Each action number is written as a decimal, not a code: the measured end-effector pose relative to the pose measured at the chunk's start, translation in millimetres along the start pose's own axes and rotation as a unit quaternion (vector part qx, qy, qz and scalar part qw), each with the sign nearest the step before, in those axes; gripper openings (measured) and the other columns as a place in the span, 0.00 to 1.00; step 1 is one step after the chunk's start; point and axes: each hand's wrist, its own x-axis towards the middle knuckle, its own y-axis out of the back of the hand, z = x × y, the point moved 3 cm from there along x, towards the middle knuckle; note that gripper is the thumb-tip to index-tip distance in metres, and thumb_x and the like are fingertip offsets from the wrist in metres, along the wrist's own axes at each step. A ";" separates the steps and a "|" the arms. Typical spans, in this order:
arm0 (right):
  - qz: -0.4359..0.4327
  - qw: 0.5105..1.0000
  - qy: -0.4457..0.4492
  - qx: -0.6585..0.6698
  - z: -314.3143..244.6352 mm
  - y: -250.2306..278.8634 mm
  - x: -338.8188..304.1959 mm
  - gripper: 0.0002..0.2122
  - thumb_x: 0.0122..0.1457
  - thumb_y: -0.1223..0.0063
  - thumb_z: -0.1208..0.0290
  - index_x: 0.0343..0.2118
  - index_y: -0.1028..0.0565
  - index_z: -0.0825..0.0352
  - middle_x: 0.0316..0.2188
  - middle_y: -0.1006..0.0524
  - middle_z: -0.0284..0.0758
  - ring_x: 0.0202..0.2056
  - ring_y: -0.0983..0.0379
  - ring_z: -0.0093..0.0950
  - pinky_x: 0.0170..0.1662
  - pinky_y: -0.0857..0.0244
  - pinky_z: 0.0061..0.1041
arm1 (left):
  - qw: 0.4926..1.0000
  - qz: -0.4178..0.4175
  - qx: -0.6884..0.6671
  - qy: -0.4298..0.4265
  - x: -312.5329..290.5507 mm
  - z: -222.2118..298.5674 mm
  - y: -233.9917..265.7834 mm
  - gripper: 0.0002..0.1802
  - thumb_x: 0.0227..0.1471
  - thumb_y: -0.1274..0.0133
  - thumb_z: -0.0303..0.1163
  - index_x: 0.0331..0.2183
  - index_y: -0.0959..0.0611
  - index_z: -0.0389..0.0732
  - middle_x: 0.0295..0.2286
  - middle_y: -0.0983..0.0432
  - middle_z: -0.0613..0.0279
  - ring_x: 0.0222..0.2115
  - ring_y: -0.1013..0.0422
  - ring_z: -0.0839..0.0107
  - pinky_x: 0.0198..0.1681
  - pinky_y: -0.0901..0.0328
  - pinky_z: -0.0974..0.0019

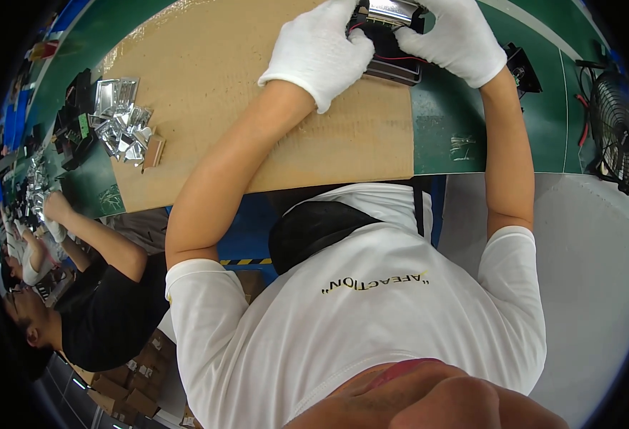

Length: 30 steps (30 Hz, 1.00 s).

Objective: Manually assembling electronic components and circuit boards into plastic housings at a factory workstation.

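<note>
At the top of the head view, both my hands wear white gloves and grip a black housing (382,36) from its two sides. A shiny silver reflector (393,12) sits in its far part, and a thin red wire (400,58) runs across its near side. My left hand (322,51) curls round the left side, thumb by the wire. On the other side, my right hand (461,41) holds with its thumb pressed inward. Beneath lies another black casing (394,72), close to the cardboard's right edge. The upper fingers are partly cut off by the frame.
A brown cardboard sheet (214,93) covers much of the green table (454,125). Loose silver reflectors (123,129) and black housings (77,118) lie at left. On the right are a black part (523,70), red-handled pliers (582,121) and a black fan (618,129). A co-worker (107,307) sits left.
</note>
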 end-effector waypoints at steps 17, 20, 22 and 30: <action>0.045 0.972 0.195 -0.123 -74.0 34.1 -3.0 0.09 0.49 0.43 0.74 0.35 0.21 0.69 0.33 0.19 0.44 0.35 0.23 0.47 0.41 0.29 0.39 | 0.984 -0.137 -0.114 0.020 -3.3 -10.6 9.6 0.50 0.44 0.31 0.35 0.65 0.34 0.31 0.57 0.26 0.39 0.56 0.27 0.49 0.60 0.32 0.61; -0.032 0.979 0.147 -0.140 -65.5 30.9 1.1 0.07 0.51 0.43 0.73 0.32 0.22 0.68 0.33 0.20 0.44 0.35 0.23 0.48 0.42 0.29 0.40 | 0.986 -0.138 -0.096 0.017 -2.9 -8.6 9.0 0.52 0.41 0.29 0.35 0.65 0.34 0.31 0.57 0.26 0.40 0.56 0.26 0.50 0.60 0.32 0.61; -0.039 0.979 0.142 -0.142 -66.5 30.6 3.1 0.07 0.51 0.43 0.73 0.32 0.22 0.68 0.33 0.20 0.44 0.35 0.23 0.48 0.42 0.29 0.40 | 0.987 -0.136 -0.086 0.017 -3.4 -8.2 9.0 0.54 0.39 0.27 0.35 0.65 0.34 0.31 0.57 0.26 0.40 0.56 0.26 0.50 0.60 0.32 0.61; -0.030 0.994 0.085 -0.056 -45.6 -5.1 -0.4 0.06 0.51 0.42 0.72 0.31 0.22 0.68 0.32 0.20 0.43 0.36 0.23 0.48 0.43 0.29 0.42 | 0.991 -0.122 -0.049 0.021 -4.3 0.9 8.3 0.60 0.32 0.22 0.35 0.65 0.34 0.32 0.57 0.26 0.41 0.56 0.26 0.52 0.59 0.32 0.61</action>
